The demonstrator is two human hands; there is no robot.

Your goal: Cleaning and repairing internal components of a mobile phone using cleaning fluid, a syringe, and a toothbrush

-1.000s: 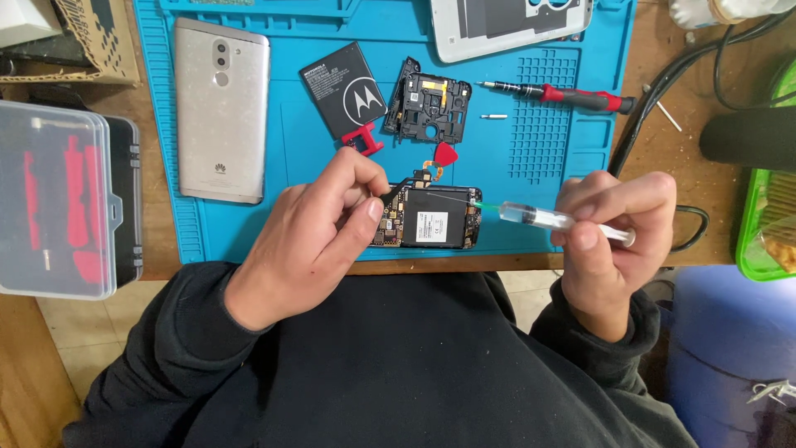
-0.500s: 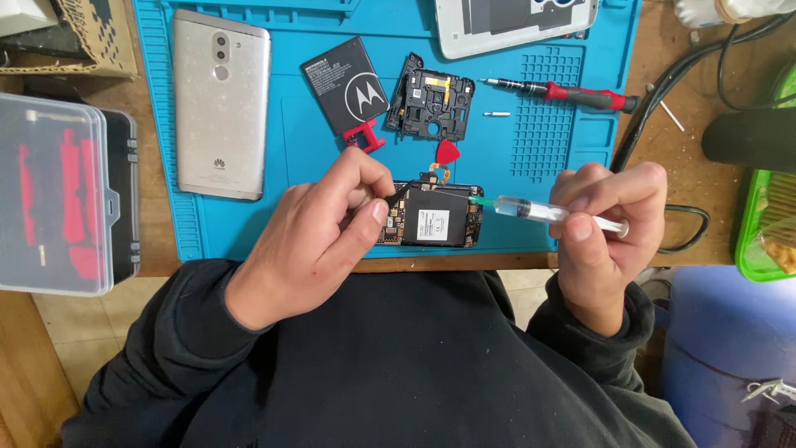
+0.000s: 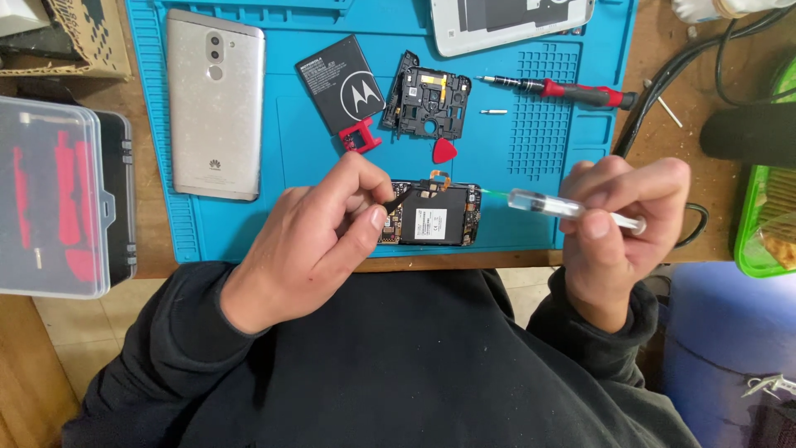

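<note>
Head view. One left hand [image 3: 319,241], closed on one thin black tool [image 3: 400,199], tip touching one opened phone board [image 3: 433,214] at the blue mat's [image 3: 298,153] near edge. One right hand [image 3: 618,228], at 3 o'clock of the board, gripping one clear syringe [image 3: 543,203]. One silver phone [image 3: 215,104] at 10 o'clock; one black battery [image 3: 340,83], one black frame [image 3: 425,101], one red pick [image 3: 444,150], one red-handled screwdriver [image 3: 564,90] around 12 o'clock. One clear case [image 3: 54,195] on the tabletop [image 3: 137,249] at 9 o'clock.
</note>
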